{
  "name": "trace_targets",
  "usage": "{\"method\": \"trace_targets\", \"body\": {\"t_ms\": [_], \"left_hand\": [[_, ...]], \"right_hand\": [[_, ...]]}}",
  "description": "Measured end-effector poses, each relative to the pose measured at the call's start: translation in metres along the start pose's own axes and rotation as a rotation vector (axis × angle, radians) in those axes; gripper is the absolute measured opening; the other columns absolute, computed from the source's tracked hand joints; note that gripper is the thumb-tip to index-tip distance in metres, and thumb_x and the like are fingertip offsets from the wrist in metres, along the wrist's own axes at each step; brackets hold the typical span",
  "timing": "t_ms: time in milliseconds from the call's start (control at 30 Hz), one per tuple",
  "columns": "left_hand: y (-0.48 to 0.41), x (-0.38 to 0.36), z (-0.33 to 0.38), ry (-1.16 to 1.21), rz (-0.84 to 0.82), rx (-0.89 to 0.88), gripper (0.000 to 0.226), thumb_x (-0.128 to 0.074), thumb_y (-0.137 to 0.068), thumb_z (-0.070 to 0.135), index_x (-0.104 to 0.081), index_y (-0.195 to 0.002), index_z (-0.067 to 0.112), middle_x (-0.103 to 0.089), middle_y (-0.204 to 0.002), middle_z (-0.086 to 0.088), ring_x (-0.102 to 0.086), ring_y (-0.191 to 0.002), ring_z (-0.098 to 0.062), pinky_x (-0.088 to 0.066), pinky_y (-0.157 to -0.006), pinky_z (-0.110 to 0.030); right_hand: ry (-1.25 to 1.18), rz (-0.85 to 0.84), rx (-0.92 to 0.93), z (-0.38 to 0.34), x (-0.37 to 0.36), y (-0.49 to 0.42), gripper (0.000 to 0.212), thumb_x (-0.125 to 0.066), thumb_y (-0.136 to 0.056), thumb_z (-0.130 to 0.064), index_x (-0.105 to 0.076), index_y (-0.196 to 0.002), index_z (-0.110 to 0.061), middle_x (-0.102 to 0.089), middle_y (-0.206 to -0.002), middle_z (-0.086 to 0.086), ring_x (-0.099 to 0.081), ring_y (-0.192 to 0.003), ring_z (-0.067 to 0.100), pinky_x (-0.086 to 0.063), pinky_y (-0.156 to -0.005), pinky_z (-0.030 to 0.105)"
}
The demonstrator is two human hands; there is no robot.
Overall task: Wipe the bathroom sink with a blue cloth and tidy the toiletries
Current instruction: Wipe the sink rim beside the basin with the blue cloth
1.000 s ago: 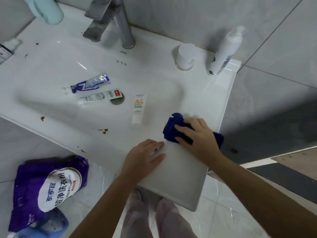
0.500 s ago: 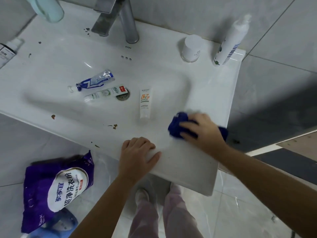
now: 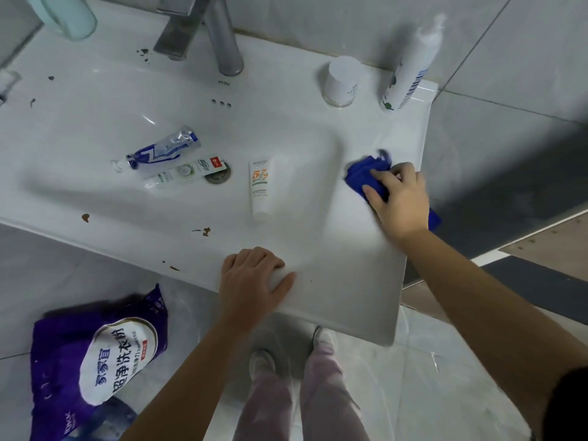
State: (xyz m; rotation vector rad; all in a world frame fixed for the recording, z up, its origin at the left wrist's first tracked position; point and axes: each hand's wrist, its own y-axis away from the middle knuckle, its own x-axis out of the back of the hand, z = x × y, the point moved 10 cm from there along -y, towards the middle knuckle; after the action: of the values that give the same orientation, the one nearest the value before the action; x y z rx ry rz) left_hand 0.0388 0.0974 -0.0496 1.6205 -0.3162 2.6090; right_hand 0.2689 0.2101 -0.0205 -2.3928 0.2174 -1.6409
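My right hand presses a bunched blue cloth onto the right-hand ledge of the white sink, fingers curled over it. My left hand rests on the sink's front rim with its fingers bent over the edge. In the basin lie a blue-and-clear toothpaste tube, a white-green tube across the drain, and a white tube with orange print. A white jar and a tall white pump bottle stand on the back right ledge.
Brown specks dot the front rim and left side of the sink. A chrome tap stands at the back centre, a pale green bottle at the back left. A purple detergent bag lies on the tiled floor.
My right hand has slid the blue cloth away from the front rim, farther back along the right ledge. My left hand stays on the front rim, its fingers now more curled.
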Motion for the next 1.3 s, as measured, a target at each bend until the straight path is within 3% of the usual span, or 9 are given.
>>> {"method": "trace_targets", "body": {"t_ms": [200, 300, 467, 633, 733, 867, 1000, 1167, 1300], "left_hand": [[0.000, 0.000, 0.001, -0.023, -0.010, -0.013, 0.031, -0.053, -0.079, 0.046, -0.064, -0.076, 0.017, -0.061, -0.079, 0.003, -0.055, -0.071, -0.020, -0.035, -0.072, -0.032], [0.000, 0.001, 0.003, -0.035, 0.012, -0.039, 0.030, -0.053, -0.079, 0.045, -0.065, -0.075, 0.017, -0.061, -0.078, 0.002, -0.056, -0.071, -0.020, -0.035, -0.071, -0.032], [0.000, 0.003, 0.003, -0.032, 0.057, -0.056, 0.029, -0.055, -0.080, 0.044, -0.066, -0.074, 0.018, -0.061, -0.076, 0.002, -0.056, -0.070, -0.021, -0.036, -0.068, -0.033], [0.001, 0.004, 0.005, -0.028, 0.058, -0.074, 0.026, -0.058, -0.080, 0.041, -0.066, -0.072, 0.017, -0.061, -0.072, 0.001, -0.055, -0.067, -0.023, -0.036, -0.064, -0.033], [0.001, 0.003, 0.007, -0.031, 0.033, -0.075, 0.028, -0.056, -0.081, 0.042, -0.066, -0.073, 0.017, -0.061, -0.073, 0.001, -0.056, -0.067, -0.024, -0.034, -0.066, -0.033], [0.000, -0.002, 0.001, -0.009, -0.026, -0.053, 0.032, -0.051, -0.079, 0.044, -0.068, -0.076, 0.018, -0.062, -0.076, -0.001, -0.057, -0.070, -0.027, -0.032, -0.070, -0.033], [0.004, -0.003, -0.002, 0.018, -0.092, -0.098, 0.040, -0.044, -0.080, 0.045, -0.071, -0.089, 0.017, -0.065, -0.087, -0.002, -0.059, -0.078, -0.027, -0.031, -0.075, -0.031], [0.005, -0.003, -0.003, 0.031, -0.166, -0.167, 0.044, -0.043, -0.080, 0.046, -0.071, -0.099, 0.017, -0.066, -0.094, -0.002, -0.060, -0.084, -0.026, -0.027, -0.077, -0.028], [0.006, -0.005, -0.007, 0.062, -0.189, -0.163, 0.043, -0.044, -0.081, 0.048, -0.069, -0.102, 0.020, -0.066, -0.098, 0.002, -0.059, -0.087, -0.022, -0.027, -0.080, -0.025]], "right_hand": [[-0.071, -0.085, 0.150, -0.042, 0.015, 0.133, 0.037, -0.051, -0.081, -0.038, -0.069, -0.100, -0.012, -0.061, -0.098, 0.014, -0.045, -0.087, 0.024, -0.043, -0.067, 0.032], [-0.082, -0.094, 0.270, -0.038, 0.014, 0.120, 0.032, -0.055, -0.082, -0.038, -0.068, -0.097, -0.013, -0.061, -0.094, 0.014, -0.048, -0.082, 0.026, -0.047, -0.064, 0.033], [-0.026, 0.068, -0.218, 0.015, 0.019, 0.061, 0.034, -0.062, -0.082, -0.029, -0.066, -0.107, -0.007, -0.055, -0.102, 0.022, -0.047, -0.090, 0.041, -0.048, -0.071, 0.045], [-0.131, 0.110, -0.209, -0.028, 0.033, 0.188, 0.035, -0.056, -0.080, -0.034, -0.068, -0.098, -0.006, -0.055, -0.102, 0.017, -0.044, -0.088, 0.027, -0.035, -0.081, 0.028], [-0.164, 0.101, -0.137, -0.028, 0.028, 0.186, 0.032, -0.059, -0.078, -0.033, -0.068, -0.096, -0.009, -0.049, -0.102, 0.006, -0.044, -0.086, 0.022, -0.033, -0.081, 0.022], [-0.237, 0.014, -0.096, -0.014, 0.025, 0.149, 0.031, -0.067, -0.075, -0.031, -0.070, -0.098, -0.010, -0.050, -0.101, 0.006, -0.044, -0.090, 0.021, -0.041, -0.081, 0.031], [-0.067, 0.026, -0.186, -0.020, 0.023, 0.140, 0.031, -0.068, -0.080, -0.027, -0.066, -0.106, -0.012, -0.055, -0.105, 0.014, -0.048, -0.087, 0.033, -0.047, -0.070, 0.042], [-0.098, -0.057, 0.096, -0.050, 0.023, 0.171, 0.036, -0.055, -0.080, -0.040, -0.068, -0.099, -0.012, -0.058, -0.097, 0.015, -0.049, -0.082, 0.026, -0.048, -0.071, 0.036], [0.007, -0.006, -0.139, -0.025, 0.013, 0.095, 0.032, -0.064, -0.082, -0.031, -0.065, -0.105, -0.009, -0.055, -0.103, 0.020, -0.050, -0.087, 0.039, -0.049, -0.070, 0.047]]}}
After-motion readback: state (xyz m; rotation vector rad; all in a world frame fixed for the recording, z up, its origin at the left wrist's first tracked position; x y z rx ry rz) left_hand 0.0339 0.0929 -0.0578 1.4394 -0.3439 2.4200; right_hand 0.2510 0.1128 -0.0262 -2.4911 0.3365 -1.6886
